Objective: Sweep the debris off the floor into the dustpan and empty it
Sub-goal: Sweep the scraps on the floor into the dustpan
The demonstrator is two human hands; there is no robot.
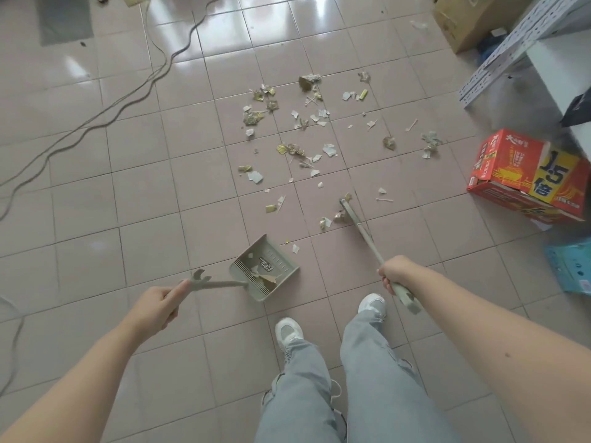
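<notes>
You are getting bright, even daylight; glossy floor tiles (96,199) are throwing white glare patches at top, light coming from far side. Shadows staying faint. Wide-angle lens is bending tile lines at edges; forearms and corners are going slightly soft

Pinkish tiled floor (96,219) — scattered paper debris (303,135), dustpan (265,266), grey cables (105,110), red carton (527,177).

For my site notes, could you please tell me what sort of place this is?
Probably a storeroom or back office: a white perforated-metal shelf frame, a red printed cardboard carton and brown cardboard boxes stand on a pink tiled floor crossed by loose grey cables.
</notes>
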